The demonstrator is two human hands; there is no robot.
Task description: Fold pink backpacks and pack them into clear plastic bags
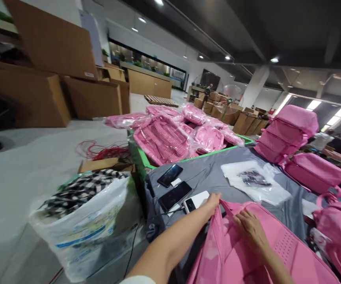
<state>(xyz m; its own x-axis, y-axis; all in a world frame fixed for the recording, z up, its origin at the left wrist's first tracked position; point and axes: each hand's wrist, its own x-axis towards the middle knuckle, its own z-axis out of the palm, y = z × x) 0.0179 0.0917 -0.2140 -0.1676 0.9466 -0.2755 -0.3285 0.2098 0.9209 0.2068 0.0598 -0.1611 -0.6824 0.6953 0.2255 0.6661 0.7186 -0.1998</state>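
Note:
A pink backpack [288, 256] lies in front of me on the grey cloth-covered table, its opening facing left. My left hand [214, 200] is closed on the edge of that opening at the far corner and lifts the fabric. Curled over the inner fabric just to the right is my right hand [249, 228], its fingertips partly hidden in the folds. Beside my left hand lies a white power bank [199, 199] with a small dark display and a cable plugged in. Two dark phones, one nearer [175, 195] and one farther [170, 175], rest to its left.
Plastic-wrapped pink bags [163, 140] fill a green-edged bin beyond the table. Clear plastic packaging [254, 181] lies on the cloth. More pink bags [315, 171] stand at the right. A white plastic bag [90, 232] with checkered cloth sits at left, near cardboard boxes [92, 96].

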